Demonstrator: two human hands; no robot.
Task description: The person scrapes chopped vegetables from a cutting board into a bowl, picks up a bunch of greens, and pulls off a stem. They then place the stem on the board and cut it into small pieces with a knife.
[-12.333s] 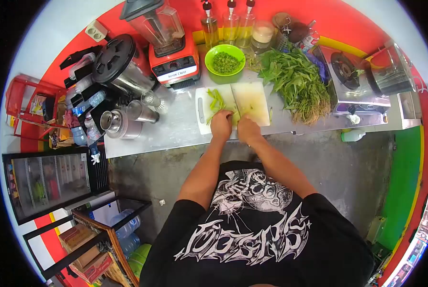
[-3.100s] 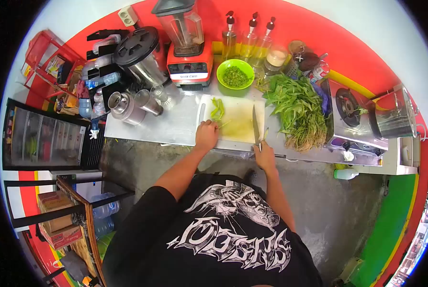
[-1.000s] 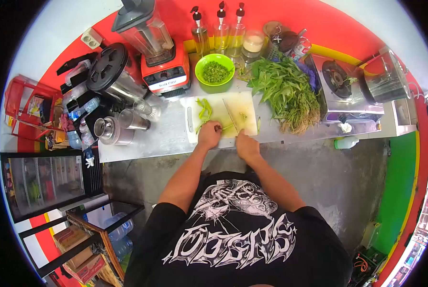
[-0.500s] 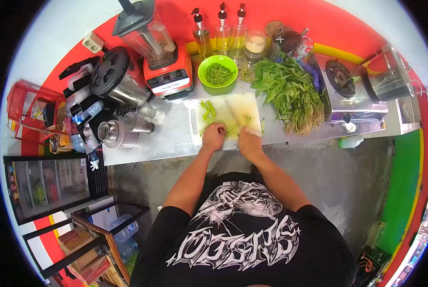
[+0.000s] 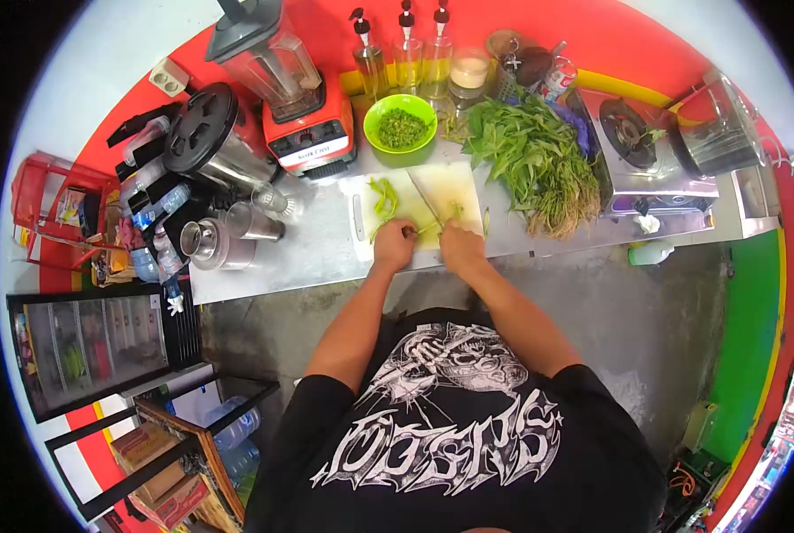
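On the white cutting board [image 5: 359, 188] my right hand [image 5: 462, 248] grips a knife [image 5: 426, 197], its blade pointing away from me and slightly left. My left hand [image 5: 394, 243] is closed near the board's front edge, its fingers pinching a long green chili [image 5: 427, 228] that reaches toward the knife. More green chilies [image 5: 384, 197] lie on the left of the board. Small cut green bits [image 5: 456, 210] sit to the right of the blade. Just behind the board stands a green bowl [image 5: 403, 158] of chopped greens.
Leafy greens with roots [image 5: 539, 160] lie right of the board, beside a gas stove [image 5: 655, 191]. A red blender [image 5: 311, 138], pump bottles [image 5: 408, 67] and a jar [image 5: 468, 75] line the back. Metal cups [image 5: 203, 242] stand at the left of the steel counter [image 5: 313, 253].
The view has shifted slightly. Both hands stay at the same place on the board, and the knife's blade leans a little further left.
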